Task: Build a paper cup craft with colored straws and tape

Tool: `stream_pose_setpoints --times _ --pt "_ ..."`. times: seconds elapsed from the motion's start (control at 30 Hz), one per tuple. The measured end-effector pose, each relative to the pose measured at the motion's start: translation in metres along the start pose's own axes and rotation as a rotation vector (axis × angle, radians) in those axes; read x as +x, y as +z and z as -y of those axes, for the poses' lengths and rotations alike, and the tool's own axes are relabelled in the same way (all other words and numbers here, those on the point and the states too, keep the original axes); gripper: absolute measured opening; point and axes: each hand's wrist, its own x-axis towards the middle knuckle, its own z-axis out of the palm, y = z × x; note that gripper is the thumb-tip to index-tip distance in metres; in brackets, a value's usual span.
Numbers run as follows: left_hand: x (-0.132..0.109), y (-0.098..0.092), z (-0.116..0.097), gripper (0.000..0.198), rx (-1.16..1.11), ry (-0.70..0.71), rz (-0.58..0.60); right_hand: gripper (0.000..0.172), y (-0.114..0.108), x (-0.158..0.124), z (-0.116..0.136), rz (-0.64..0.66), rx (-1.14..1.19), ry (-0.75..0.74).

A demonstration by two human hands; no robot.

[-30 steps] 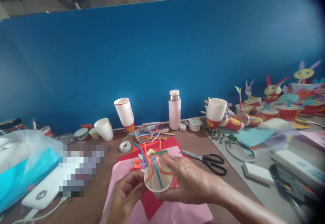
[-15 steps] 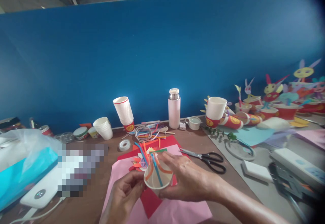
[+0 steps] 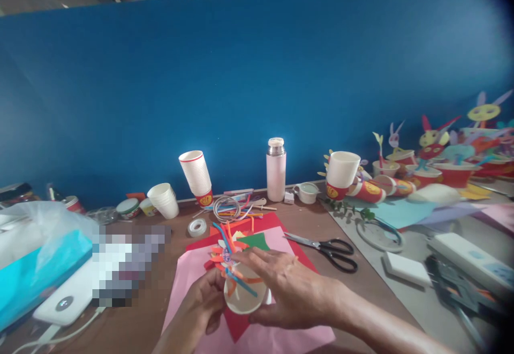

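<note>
Both of my hands hold a small paper cup [image 3: 244, 296] above pink paper [image 3: 265, 338], its mouth tilted toward me. Orange and blue paper strips [image 3: 236, 281] cross over its rim. My left hand [image 3: 201, 311] grips the cup from the left with curled fingers. On the cup's right side rests my right hand [image 3: 289, 290], fingers reaching across the top and pressing on the strips. Just behind the cup lies a cluster of coloured paper cut-outs [image 3: 225, 249] on red paper [image 3: 273, 223].
Black-handled scissors [image 3: 329, 249] lie right of the papers. A tape roll [image 3: 197, 227], stacked white cups [image 3: 196, 174], a pink flask [image 3: 276, 171] and loose strips [image 3: 233, 209] stand behind. Finished cup crafts [image 3: 425, 161] fill the right. A teal tissue box [image 3: 36, 273] sits left.
The cup has dropped a little and tipped more toward me. My right fingers have moved further over its rim onto the strips.
</note>
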Motion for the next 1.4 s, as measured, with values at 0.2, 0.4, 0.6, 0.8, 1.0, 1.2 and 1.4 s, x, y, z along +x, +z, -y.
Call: stream_pose_setpoints --times 0.2,0.4,0.6,0.8,1.0,1.2,1.4 --pt "-0.005 0.005 -0.005 0.032 -0.024 -0.023 -0.007 0.054 0.000 0.001 -0.001 0.007 -0.006 0.012" --pt "-0.005 0.005 -0.005 0.035 -0.055 -0.002 0.038 0.056 -0.003 0.000 0.002 -0.032 0.009 0.017" --pt "-0.001 0.002 0.000 0.034 -0.034 0.004 0.070 0.075 -0.005 -0.002 0.000 -0.039 0.001 0.022" --pt "-0.002 0.003 -0.004 0.029 0.019 0.071 0.071 0.076 -0.008 -0.003 -0.001 -0.046 0.042 0.038" --pt "-0.007 0.011 -0.016 0.023 0.090 0.107 0.078 0.079 -0.006 -0.001 -0.003 -0.010 0.081 0.059" --pt "-0.003 0.005 -0.007 0.029 -0.051 0.048 -0.039 0.090 -0.023 -0.007 -0.012 0.079 0.110 0.211" --pt "-0.001 0.000 -0.006 0.026 -0.051 0.047 -0.107 0.029 -0.024 -0.007 -0.018 0.044 0.030 0.371"
